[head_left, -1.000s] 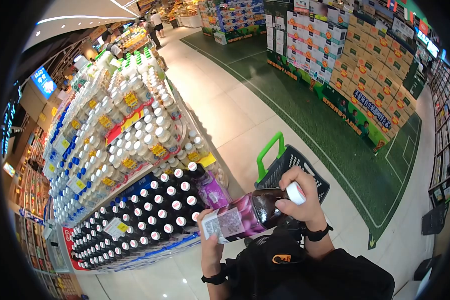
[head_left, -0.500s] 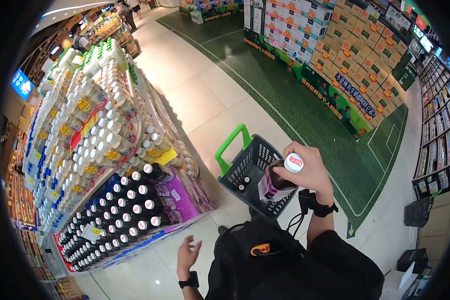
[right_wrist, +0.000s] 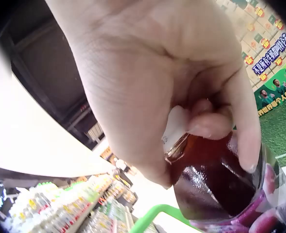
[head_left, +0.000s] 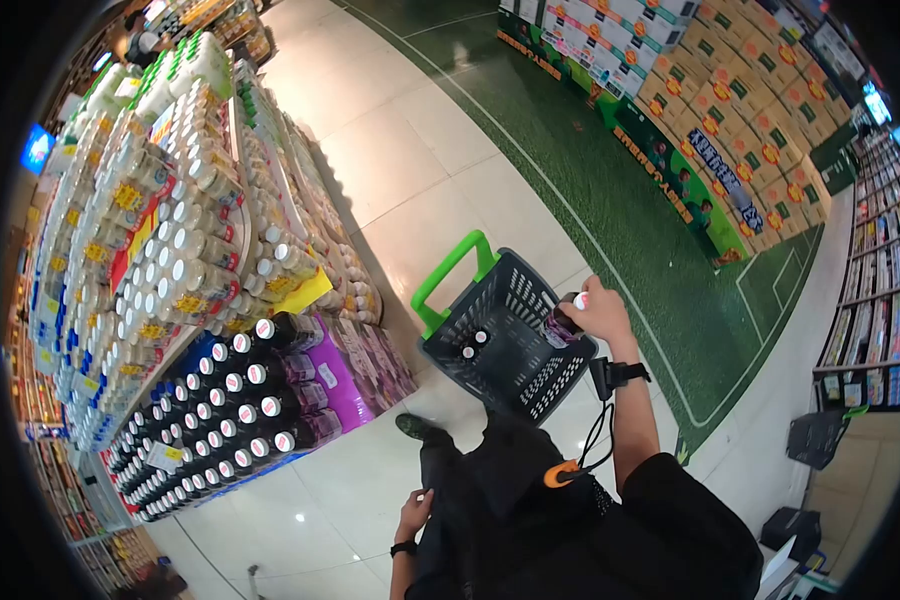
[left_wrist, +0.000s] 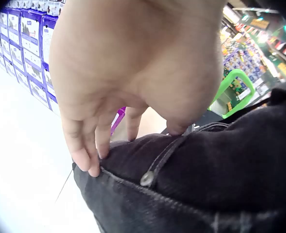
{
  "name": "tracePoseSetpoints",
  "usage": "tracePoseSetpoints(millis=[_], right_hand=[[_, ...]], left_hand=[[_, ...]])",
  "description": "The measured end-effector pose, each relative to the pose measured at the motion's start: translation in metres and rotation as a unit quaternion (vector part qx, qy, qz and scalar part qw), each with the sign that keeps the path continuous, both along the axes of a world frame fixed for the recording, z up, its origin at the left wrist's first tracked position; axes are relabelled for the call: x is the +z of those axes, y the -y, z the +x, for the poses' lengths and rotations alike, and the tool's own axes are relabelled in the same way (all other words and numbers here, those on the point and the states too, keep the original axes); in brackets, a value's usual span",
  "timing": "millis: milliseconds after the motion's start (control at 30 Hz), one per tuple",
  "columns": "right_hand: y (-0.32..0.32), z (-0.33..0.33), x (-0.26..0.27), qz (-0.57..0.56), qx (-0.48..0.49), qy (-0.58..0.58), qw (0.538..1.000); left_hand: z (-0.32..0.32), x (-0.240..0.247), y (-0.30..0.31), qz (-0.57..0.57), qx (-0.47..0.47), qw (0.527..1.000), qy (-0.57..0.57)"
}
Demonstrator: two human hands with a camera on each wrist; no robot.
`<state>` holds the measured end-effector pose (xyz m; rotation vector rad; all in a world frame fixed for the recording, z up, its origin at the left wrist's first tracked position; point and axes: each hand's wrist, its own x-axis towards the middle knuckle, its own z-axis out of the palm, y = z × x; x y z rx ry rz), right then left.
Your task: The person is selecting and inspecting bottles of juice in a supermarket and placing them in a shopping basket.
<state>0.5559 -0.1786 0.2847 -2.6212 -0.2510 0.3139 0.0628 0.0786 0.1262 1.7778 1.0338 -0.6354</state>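
My right hand [head_left: 602, 315] grips a bottle of dark juice [right_wrist: 216, 174] by its neck and white cap, at the right side of a dark grey shopping basket [head_left: 515, 385]. In the right wrist view, the fingers and thumb curl round the bottle's top, above a purple label. The bottle's lower part overlaps the basket's inside in the head view. Two white-capped bottles [head_left: 475, 345] stand in the basket, which has a green handle [head_left: 455, 280]. My left hand [left_wrist: 133, 73] rests its loose fingertips on my dark trousers [left_wrist: 133, 189] and holds nothing.
Rows of dark, white-capped bottles [head_left: 235, 400] and stacked pale bottles [head_left: 195, 250] stand to the left. Stacked cartons [head_left: 740, 130] rise beyond a green mat [head_left: 570, 170]. Shelves [head_left: 865, 270] line the right side, with another dark basket [head_left: 815, 435] near them.
My left hand has let go of the juice bottle and dropped to my trousers. My right hand has turned the bottle upright and lowered it into the basket.
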Motion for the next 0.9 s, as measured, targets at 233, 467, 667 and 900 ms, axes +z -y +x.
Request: tracePoseSetpoints(millis=[233, 467, 667, 900], right_hand=[[-0.012, 0.038, -0.079, -0.09, -0.02, -0.115, 0.989], [-0.04, 0.04, -0.136, -0.065, 0.001, -0.219, 0.973], [-0.055, 0.044, -0.269, 0.041, -0.099, -0.362, 0.926], [-0.091, 0.041, -0.435, -0.018, -0.165, -0.324, 0.931]], left_hand=[[-0.005, -0.011, 0.005, -0.064, 0.081, 0.995, -0.013], [-0.018, -0.012, 0.014, -0.091, 0.178, 0.98, -0.004], [-0.052, -0.044, 0.028, -0.012, 0.11, 0.992, -0.064], [-0.122, -0.095, 0.054, -0.004, 0.13, 0.986, -0.1]])
